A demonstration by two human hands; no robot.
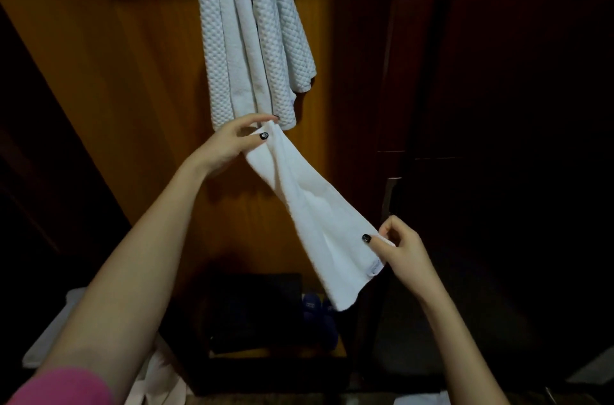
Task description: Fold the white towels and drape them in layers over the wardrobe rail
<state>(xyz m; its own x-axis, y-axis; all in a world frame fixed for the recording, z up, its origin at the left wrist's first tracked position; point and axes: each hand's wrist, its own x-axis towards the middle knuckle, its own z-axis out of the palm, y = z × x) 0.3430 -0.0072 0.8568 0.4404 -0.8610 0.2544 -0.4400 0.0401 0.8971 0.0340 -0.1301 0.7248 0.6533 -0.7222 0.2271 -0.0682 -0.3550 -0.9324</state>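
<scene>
- I see the white towel (312, 215) stretched on a slant between both hands. Its upper end is just under the hems of the hanging towels (252, 39), and its lower corner dangles free.
- There is open room to the left, in front of the orange wardrobe panel (149, 89). The dark door (498, 105) stands close on the right.
- A small tag (377, 268) sits at the towel's lower edge, but its print is too small for me to read.
- The left hand (232, 144) pinches the upper end between thumb and fingertips.
- The right hand (403, 248) pinches the lower edge, fingers curled.
</scene>
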